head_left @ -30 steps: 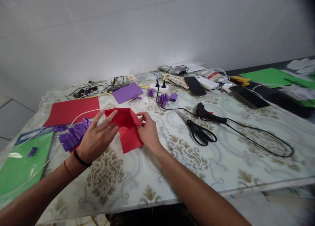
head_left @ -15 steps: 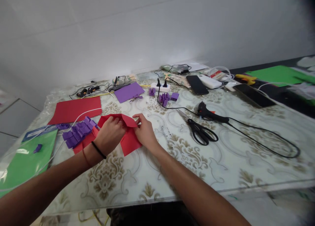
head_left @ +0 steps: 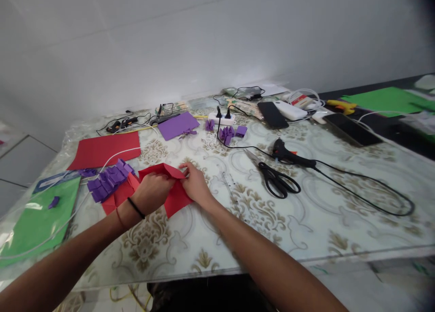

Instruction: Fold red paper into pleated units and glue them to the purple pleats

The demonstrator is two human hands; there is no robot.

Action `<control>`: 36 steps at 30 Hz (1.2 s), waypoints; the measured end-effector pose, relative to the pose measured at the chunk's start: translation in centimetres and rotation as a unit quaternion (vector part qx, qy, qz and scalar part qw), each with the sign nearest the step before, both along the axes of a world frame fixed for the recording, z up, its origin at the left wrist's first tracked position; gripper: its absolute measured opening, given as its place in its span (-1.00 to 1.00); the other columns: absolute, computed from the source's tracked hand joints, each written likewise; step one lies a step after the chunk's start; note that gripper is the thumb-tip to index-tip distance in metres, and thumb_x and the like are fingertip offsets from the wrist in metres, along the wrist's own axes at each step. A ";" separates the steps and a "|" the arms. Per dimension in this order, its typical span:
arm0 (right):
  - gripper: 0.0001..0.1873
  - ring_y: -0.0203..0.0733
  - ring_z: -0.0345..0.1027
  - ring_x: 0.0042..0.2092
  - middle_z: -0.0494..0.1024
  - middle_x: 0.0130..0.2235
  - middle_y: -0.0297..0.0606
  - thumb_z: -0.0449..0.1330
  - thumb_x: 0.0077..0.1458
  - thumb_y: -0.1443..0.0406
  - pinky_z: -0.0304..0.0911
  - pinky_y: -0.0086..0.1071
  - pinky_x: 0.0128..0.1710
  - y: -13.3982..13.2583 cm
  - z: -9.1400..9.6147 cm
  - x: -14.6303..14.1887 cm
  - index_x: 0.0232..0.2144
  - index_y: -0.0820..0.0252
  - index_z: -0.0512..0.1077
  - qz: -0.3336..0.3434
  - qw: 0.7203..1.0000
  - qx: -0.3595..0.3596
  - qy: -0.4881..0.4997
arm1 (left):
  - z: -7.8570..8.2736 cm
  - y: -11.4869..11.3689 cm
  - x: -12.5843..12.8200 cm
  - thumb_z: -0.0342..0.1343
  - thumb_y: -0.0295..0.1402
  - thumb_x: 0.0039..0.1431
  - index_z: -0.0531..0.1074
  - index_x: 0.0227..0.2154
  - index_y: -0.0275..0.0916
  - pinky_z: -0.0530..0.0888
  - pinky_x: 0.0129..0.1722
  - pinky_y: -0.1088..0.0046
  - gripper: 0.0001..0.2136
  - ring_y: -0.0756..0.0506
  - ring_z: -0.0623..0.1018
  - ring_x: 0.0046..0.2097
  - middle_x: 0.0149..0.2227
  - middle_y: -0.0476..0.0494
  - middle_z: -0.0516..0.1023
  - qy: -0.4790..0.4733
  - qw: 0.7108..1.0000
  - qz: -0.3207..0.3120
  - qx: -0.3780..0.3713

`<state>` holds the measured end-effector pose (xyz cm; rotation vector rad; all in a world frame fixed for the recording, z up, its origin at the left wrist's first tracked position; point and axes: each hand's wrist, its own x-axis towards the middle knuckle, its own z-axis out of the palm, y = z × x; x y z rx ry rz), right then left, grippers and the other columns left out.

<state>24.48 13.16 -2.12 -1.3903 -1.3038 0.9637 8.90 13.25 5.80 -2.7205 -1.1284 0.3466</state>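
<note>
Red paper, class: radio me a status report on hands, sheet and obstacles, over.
Left hand at red paper, fingertips hidden; right hand pinching its right edge. Paper bent, not flat. Scissors, glue gun off right, not blocking.

Between the right hand and the black-handled scissors, a lane runs in from the table's near edge, a thin transparent strip lying flat in it. Purple folded pieces and the power strip block it toward the far edge. Rightward, the hot glue gun stands in the way — its cord loops toward the right edge, with bare cover between loop and near edge. Between the forearms, red paper closes the gap.
</note>
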 end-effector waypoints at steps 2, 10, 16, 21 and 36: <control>-0.67 -0.18 0.47 -0.35 0.54 -0.43 -0.44 0.19 0.04 0.53 0.27 -0.36 -0.26 0.0 0.0 -0.1 -0.16 0.12 0.46 0.001 1.000 -0.001 -0.002 | -0.3 -0.1 -0.2 0.10 -0.59 0.31 0.65 -0.16 -0.27 0.58 -0.23 0.26 -0.77 -0.27 0.71 -0.23 -0.27 -0.29 0.71 -0.003 1.000 0.016 -0.003; -0.64 -0.19 0.46 -0.37 0.52 -0.43 -0.45 0.22 0.01 0.52 0.29 -0.36 -0.26 -0.1 -0.3 0.0 -0.14 0.12 0.46 0.001 1.000 -0.015 -0.007 | -1.9 -1.3 -0.5 0.05 -0.63 0.29 0.61 -0.25 -0.28 0.56 -0.27 0.30 -0.76 -0.27 0.69 -0.18 -0.27 -0.29 0.66 -0.044 0.996 0.076 0.024; -0.62 -0.19 0.43 -0.40 0.53 -0.43 -0.46 0.25 -0.07 0.50 0.29 -0.36 -0.30 -0.2 -0.6 0.1 -0.17 0.09 0.47 0.009 1.000 -0.026 0.003 | -3.5 -5.0 -0.4 0.00 -0.41 0.46 0.58 -0.23 -0.28 0.55 -0.37 0.31 -0.75 -0.29 0.69 -0.14 -0.18 -0.34 0.65 -0.114 0.981 0.135 0.079; -0.67 -0.19 0.44 -0.41 0.53 -0.43 -0.46 0.26 -0.07 0.42 0.30 -0.35 -0.34 -0.3 -1.0 0.1 -0.19 0.08 0.47 0.013 0.999 -0.018 0.029 | -5.6 -7.9 -0.5 0.09 -0.34 0.41 0.55 0.00 -0.40 0.61 -0.15 0.16 -0.73 -0.34 0.68 -0.07 -0.06 -0.45 0.67 -0.174 0.971 0.128 0.101; -0.59 -0.19 0.47 -0.31 0.47 -0.26 -0.35 0.26 0.12 0.15 0.41 -0.37 -0.37 -2.1 3.5 0.2 0.01 0.09 0.38 -0.070 0.976 0.134 0.154 | -1.7 -4.7 -0.5 0.37 0.01 0.15 0.26 -0.12 -0.17 0.52 -0.11 0.20 -0.50 -0.21 0.49 -0.15 -0.12 -0.19 0.42 -0.592 0.719 0.284 0.229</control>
